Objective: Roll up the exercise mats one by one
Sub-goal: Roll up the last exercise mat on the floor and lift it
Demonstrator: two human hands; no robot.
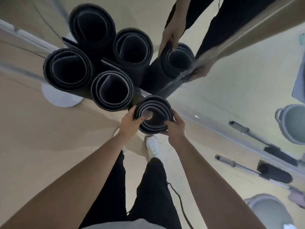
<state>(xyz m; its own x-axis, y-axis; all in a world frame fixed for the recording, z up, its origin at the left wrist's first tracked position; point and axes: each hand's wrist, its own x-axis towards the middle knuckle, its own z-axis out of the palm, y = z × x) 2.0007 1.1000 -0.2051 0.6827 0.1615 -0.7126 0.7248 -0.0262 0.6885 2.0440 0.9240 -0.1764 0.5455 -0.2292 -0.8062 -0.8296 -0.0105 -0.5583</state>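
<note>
Your mat stands on end at mid-frame. Its long axis points straight down at the floor, so only the top spiral faces you. Your left hand and right hand curl round its rim from opposite sides, equally near. Four rolled mats crowd just beside it, up and left. I judge the lower left to be the open room for moving.
</note>
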